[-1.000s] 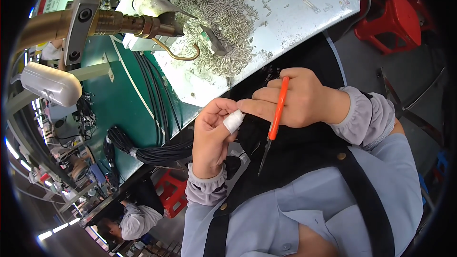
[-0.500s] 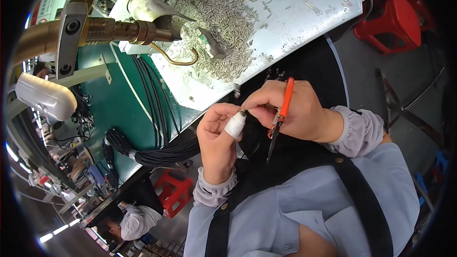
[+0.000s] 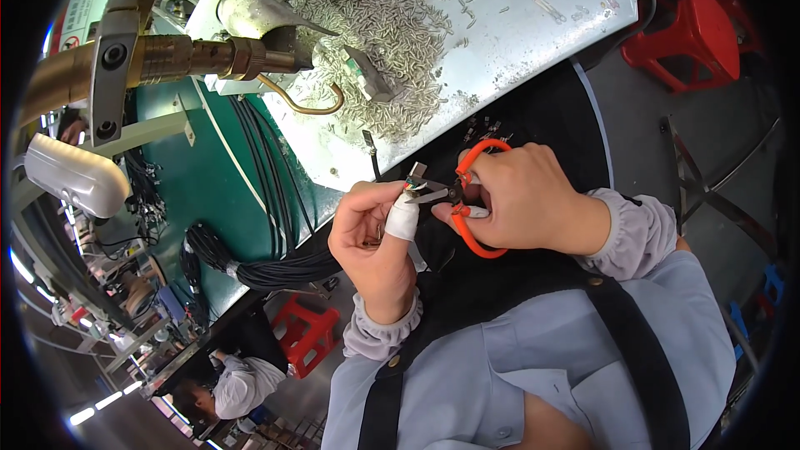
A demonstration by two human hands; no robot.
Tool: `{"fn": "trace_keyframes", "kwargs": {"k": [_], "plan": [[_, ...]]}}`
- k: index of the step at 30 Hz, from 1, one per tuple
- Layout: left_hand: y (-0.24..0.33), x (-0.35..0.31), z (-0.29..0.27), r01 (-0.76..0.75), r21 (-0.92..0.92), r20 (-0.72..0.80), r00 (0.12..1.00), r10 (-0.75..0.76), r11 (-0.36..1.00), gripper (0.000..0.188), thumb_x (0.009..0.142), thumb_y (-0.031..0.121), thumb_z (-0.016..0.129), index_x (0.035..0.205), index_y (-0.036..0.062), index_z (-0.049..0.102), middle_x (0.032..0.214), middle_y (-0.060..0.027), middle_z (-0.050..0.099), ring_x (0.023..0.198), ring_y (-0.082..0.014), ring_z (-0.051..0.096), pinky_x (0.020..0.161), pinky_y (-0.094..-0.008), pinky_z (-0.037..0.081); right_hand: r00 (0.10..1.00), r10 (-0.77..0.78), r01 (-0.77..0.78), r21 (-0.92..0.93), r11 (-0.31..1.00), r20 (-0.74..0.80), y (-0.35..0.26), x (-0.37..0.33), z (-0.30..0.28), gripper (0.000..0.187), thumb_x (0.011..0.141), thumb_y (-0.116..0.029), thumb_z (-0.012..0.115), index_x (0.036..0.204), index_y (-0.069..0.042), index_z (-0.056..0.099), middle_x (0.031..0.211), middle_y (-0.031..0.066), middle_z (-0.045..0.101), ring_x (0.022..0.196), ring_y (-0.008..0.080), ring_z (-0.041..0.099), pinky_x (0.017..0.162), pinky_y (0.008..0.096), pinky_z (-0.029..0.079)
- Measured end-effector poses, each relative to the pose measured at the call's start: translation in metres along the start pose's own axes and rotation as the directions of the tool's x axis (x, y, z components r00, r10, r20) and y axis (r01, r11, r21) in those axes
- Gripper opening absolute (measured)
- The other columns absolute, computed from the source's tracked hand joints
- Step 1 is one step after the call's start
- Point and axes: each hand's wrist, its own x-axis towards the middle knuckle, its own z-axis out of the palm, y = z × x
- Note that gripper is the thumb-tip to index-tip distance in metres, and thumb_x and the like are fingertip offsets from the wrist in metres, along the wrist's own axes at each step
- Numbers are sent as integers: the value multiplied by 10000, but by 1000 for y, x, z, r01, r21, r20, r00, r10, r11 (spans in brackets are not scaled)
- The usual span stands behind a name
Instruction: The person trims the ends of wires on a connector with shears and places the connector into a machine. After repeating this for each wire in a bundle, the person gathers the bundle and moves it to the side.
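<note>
My left hand, its thumb wrapped in white tape, pinches a small cable connector. The connector has a silvery metal end and short coloured wires at its base. In my right hand is a pair of scissors with orange loop handles, the fingers in the loops. The dark blades point left and are spread apart close to the wires, by the taped thumb tip; whether they touch the wires I cannot tell. Just beyond, a black cable end with a connector sticks up near the table edge.
A heap of small metal pieces covers part of the white tabletop. A machine with a brass tube and a lamp stands at left. Black cables lie bundled on the green surface. Red stools and a co-worker are farther off.
The scissors have swung from hanging in my right palm to pointing left with blades spread at the connector. My right fingertips have left the left hand's pinch; the connector now shows.
</note>
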Motion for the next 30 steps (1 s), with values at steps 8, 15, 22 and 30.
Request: {"fn": "trace_keyframes", "kwargs": {"k": [8,15,22,30], "plan": [[1,5,0,70,-21,5,998,-70,997,142,740,-93,541,870,-37,528,793,-48,531,683,-79,510,613,-174,390,988,52,-68,109,992,147,7,1,7,310,718,-248,660,608,-28,472,461,68,493,392,243,479,403,304,372],[4,26,-15,408,-368,220,911,-348,836,118,790,-1,521,907,1,503,737,-7,492,527,-29,387,451,-148,280,983,35,-104,388,916,182,10,4,10,200,774,-134,603,666,-13,486,487,70,487,393,185,472,412,272,357],[16,50,-9,440,-398,262,896,-360,805,145,799,35,517,936,28,467,738,-9,482,450,-26,300,391,-156,209,994,108,-75,764,641,7,0,32,-3,119,806,-103,555,745,-16,503,536,13,492,419,67,437,409,208,366],[21,91,3,442,-340,213,896,-389,830,144,796,64,533,929,44,479,702,3,463,416,-26,272,364,-162,187,959,282,-188,712,677,-15,-3,89,-30,118,824,-129,526,805,-13,514,564,-14,464,450,35,445,396,193,374]]}}
